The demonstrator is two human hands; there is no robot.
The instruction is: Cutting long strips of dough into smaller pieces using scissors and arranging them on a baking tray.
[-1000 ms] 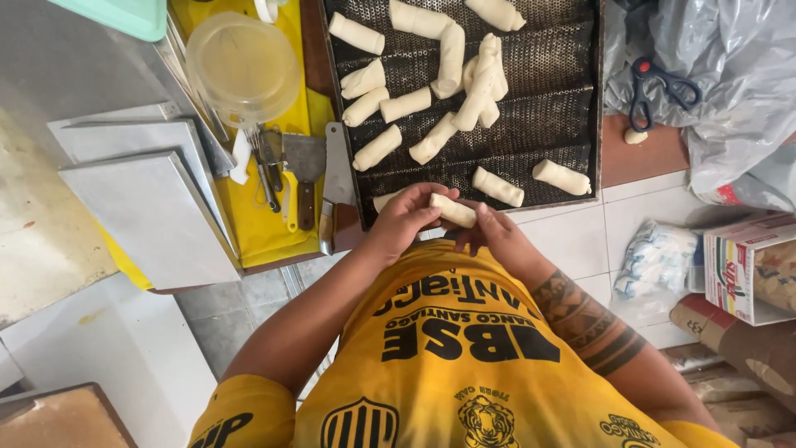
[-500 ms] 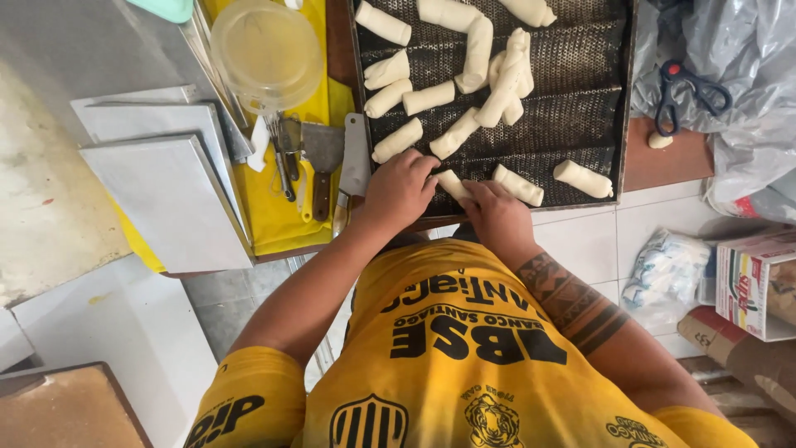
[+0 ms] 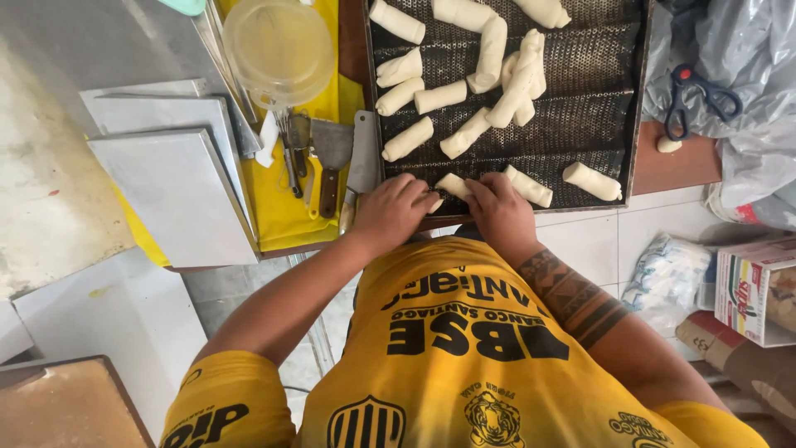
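Head view: dough roll between left hand and right hand, both curled on it.

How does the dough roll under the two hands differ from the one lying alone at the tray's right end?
The dough roll under the hands is mostly covered by the left hand and right hand; the lone roll lies untouched and fully visible. Both are pale, slanted and lie in the same near row of the dark perforated tray.
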